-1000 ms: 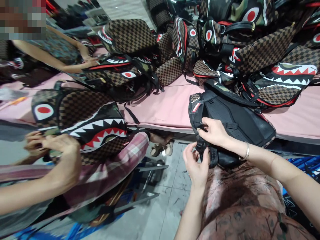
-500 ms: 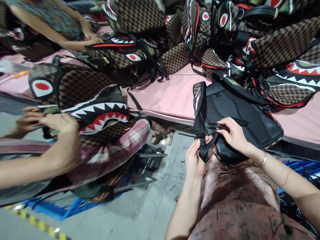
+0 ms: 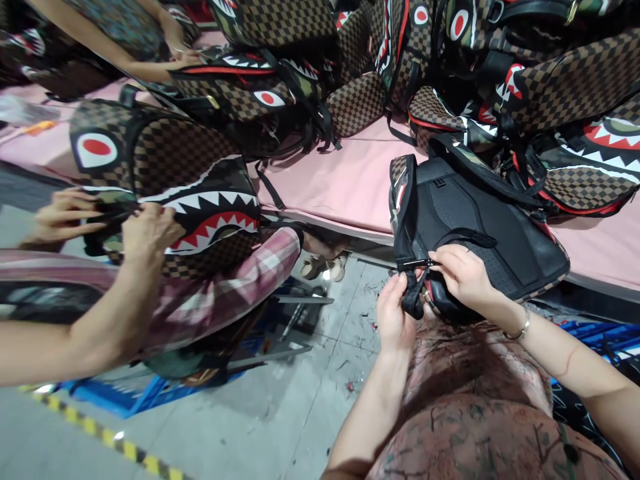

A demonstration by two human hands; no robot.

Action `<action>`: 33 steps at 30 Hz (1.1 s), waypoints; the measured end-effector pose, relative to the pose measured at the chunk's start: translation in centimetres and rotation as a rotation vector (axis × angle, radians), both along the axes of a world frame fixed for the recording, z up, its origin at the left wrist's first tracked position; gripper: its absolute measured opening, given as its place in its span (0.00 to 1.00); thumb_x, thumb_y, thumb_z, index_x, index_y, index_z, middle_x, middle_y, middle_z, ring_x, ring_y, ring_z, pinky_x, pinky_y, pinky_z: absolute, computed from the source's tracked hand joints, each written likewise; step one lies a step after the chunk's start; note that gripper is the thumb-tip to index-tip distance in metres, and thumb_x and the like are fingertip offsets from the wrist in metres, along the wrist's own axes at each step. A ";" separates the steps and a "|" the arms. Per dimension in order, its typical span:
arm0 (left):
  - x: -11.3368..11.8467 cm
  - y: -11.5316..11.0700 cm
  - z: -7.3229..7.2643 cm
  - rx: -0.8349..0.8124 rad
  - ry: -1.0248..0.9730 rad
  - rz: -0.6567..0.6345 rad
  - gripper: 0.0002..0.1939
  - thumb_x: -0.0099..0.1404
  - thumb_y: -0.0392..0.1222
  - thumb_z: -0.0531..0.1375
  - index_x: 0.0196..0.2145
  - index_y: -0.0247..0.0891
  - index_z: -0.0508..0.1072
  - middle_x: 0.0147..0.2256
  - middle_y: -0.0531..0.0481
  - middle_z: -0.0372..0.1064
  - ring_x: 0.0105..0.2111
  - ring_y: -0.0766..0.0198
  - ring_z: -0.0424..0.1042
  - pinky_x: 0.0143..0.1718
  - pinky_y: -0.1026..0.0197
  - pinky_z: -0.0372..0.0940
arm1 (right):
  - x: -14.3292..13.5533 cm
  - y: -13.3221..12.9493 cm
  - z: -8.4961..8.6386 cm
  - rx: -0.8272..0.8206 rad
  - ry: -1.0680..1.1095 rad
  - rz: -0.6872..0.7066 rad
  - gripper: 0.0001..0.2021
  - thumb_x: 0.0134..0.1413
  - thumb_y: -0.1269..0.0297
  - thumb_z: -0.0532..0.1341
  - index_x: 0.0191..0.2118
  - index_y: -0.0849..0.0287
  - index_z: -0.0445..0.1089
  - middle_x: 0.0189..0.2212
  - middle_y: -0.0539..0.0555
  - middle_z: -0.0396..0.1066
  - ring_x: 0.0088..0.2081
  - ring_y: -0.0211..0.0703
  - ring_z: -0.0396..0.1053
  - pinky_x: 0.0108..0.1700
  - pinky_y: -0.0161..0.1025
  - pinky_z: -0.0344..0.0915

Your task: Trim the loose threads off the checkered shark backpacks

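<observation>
A backpack point(image 3: 480, 233) lies back side up over my lap and the table edge, its black padded panel showing. My left hand point(image 3: 397, 310) pinches a black strap point(image 3: 413, 297) at the pack's lower left corner. In my right hand point(image 3: 463, 273) is a small dark tool point(image 3: 419, 264), maybe snips or tweezers, its tip against the shoulder strap's end just above my left fingers. A loose black strap end point(image 3: 470, 236) curls over the panel beside my right hand.
On the pink table point(image 3: 340, 180), shark-print checkered backpacks point(image 3: 575, 87) are piled along the back and right. At left a co-worker's hands point(image 3: 150, 230) work on another backpack point(image 3: 185, 167). A second person's arm reaches in at upper left.
The tool in my right hand has moved slightly down, closer to my left fingers and onto the strap. The co-worker's near hand has shifted right on the other backpack. The view has shifted slightly.
</observation>
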State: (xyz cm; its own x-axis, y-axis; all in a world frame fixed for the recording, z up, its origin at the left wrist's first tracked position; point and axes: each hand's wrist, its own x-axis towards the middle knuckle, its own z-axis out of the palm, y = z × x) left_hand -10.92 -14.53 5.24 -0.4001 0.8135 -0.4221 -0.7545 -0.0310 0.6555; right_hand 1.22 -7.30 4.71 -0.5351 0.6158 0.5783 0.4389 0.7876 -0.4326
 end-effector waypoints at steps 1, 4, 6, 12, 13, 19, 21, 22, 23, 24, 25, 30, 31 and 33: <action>0.1 0.0 0.1 -0.004 0.001 0.009 0.08 0.50 0.37 0.64 0.30 0.31 0.75 0.29 0.47 0.75 0.30 0.66 0.73 0.36 0.65 0.66 | 0.0 -0.1 0.0 -0.001 0.010 -0.013 0.09 0.58 0.71 0.52 0.40 0.61 0.69 0.34 0.57 0.70 0.37 0.43 0.67 0.40 0.39 0.64; 0.6 -0.1 0.2 -0.011 -0.011 0.015 0.09 0.51 0.38 0.64 0.30 0.32 0.74 0.29 0.48 0.74 0.29 0.66 0.72 0.34 0.65 0.65 | 0.0 -0.6 0.0 0.018 0.000 -0.044 0.09 0.58 0.70 0.52 0.41 0.62 0.68 0.33 0.57 0.70 0.38 0.44 0.67 0.40 0.39 0.64; 0.9 -0.1 0.3 -0.019 -0.025 0.006 0.10 0.51 0.39 0.64 0.32 0.32 0.73 0.30 0.48 0.73 0.28 0.66 0.71 0.33 0.64 0.65 | 0.0 -0.8 0.2 0.050 -0.028 -0.063 0.10 0.57 0.70 0.52 0.42 0.63 0.68 0.34 0.58 0.70 0.37 0.44 0.67 0.39 0.39 0.64; 1.3 -0.3 0.3 -0.027 -0.002 0.026 0.10 0.52 0.40 0.63 0.32 0.33 0.71 0.29 0.50 0.71 0.27 0.68 0.70 0.31 0.66 0.64 | 0.0 -1.6 0.7 0.136 -0.071 -0.122 0.11 0.57 0.73 0.51 0.41 0.64 0.69 0.34 0.58 0.71 0.35 0.43 0.68 0.37 0.37 0.64; 1.3 -0.4 0.3 -0.031 0.000 0.024 0.11 0.52 0.41 0.64 0.33 0.33 0.71 0.29 0.50 0.71 0.26 0.68 0.70 0.31 0.66 0.64 | 0.0 -1.7 0.7 0.140 -0.074 -0.125 0.11 0.57 0.73 0.51 0.41 0.64 0.69 0.34 0.58 0.71 0.35 0.42 0.67 0.37 0.37 0.63; 1.6 -0.4 0.1 -0.039 0.037 0.019 0.12 0.51 0.43 0.64 0.32 0.34 0.71 0.29 0.51 0.71 0.26 0.69 0.69 0.31 0.65 0.64 | 0.1 -2.5 0.8 0.152 -0.129 -0.177 0.11 0.57 0.73 0.51 0.42 0.64 0.68 0.34 0.57 0.71 0.34 0.41 0.67 0.35 0.36 0.62; 1.8 -0.4 0.2 -0.035 0.061 0.035 0.12 0.51 0.43 0.64 0.31 0.34 0.71 0.28 0.51 0.70 0.25 0.70 0.69 0.31 0.65 0.64 | 0.1 -2.6 1.0 0.168 -0.148 -0.189 0.11 0.57 0.72 0.51 0.42 0.64 0.68 0.34 0.58 0.71 0.33 0.41 0.67 0.34 0.36 0.62; 1.9 -0.4 0.2 -0.033 0.074 0.047 0.12 0.51 0.43 0.64 0.31 0.34 0.71 0.28 0.51 0.70 0.25 0.70 0.69 0.31 0.66 0.64 | 0.1 -2.6 1.0 0.171 -0.154 -0.191 0.11 0.57 0.72 0.51 0.42 0.64 0.68 0.34 0.58 0.71 0.33 0.41 0.66 0.34 0.37 0.62; 2.0 -0.3 0.2 -0.032 0.085 0.057 0.12 0.51 0.43 0.64 0.31 0.33 0.71 0.28 0.51 0.70 0.25 0.70 0.69 0.30 0.66 0.65 | 0.1 -2.6 1.1 0.168 -0.159 -0.193 0.11 0.57 0.72 0.51 0.42 0.64 0.68 0.35 0.58 0.71 0.33 0.41 0.66 0.34 0.37 0.61; 2.0 -0.3 0.2 -0.033 0.097 0.067 0.12 0.51 0.43 0.64 0.31 0.33 0.71 0.28 0.51 0.70 0.25 0.70 0.69 0.30 0.66 0.65 | 0.1 -2.6 1.1 0.162 -0.161 -0.191 0.11 0.57 0.72 0.51 0.42 0.64 0.68 0.35 0.58 0.71 0.32 0.41 0.66 0.33 0.37 0.61; 2.1 -0.3 0.2 -0.035 0.108 0.073 0.12 0.51 0.43 0.64 0.31 0.33 0.71 0.28 0.51 0.70 0.25 0.69 0.69 0.30 0.66 0.65 | 0.1 -2.6 1.1 0.156 -0.161 -0.190 0.11 0.57 0.72 0.51 0.42 0.64 0.68 0.34 0.58 0.71 0.32 0.41 0.66 0.33 0.37 0.61; 2.1 -0.2 0.0 -0.046 0.143 0.071 0.13 0.50 0.43 0.65 0.31 0.34 0.71 0.28 0.51 0.70 0.26 0.69 0.69 0.31 0.65 0.65 | 0.2 -2.8 1.1 0.155 -0.136 -0.201 0.11 0.58 0.71 0.50 0.40 0.63 0.69 0.33 0.57 0.71 0.31 0.40 0.65 0.33 0.36 0.61; 2.1 -0.2 -0.1 -0.047 0.147 0.071 0.13 0.50 0.43 0.65 0.31 0.34 0.71 0.28 0.51 0.70 0.26 0.69 0.69 0.32 0.65 0.65 | 0.2 -2.8 1.1 0.152 -0.131 -0.205 0.11 0.58 0.72 0.50 0.40 0.63 0.69 0.33 0.57 0.71 0.30 0.40 0.65 0.33 0.36 0.61; 2.2 -0.1 -0.3 -0.047 0.152 0.077 0.13 0.49 0.43 0.65 0.31 0.33 0.71 0.29 0.51 0.70 0.26 0.69 0.69 0.33 0.65 0.65 | 0.2 -2.9 1.0 0.131 -0.119 -0.208 0.11 0.58 0.72 0.50 0.41 0.63 0.69 0.34 0.57 0.70 0.30 0.40 0.65 0.33 0.37 0.62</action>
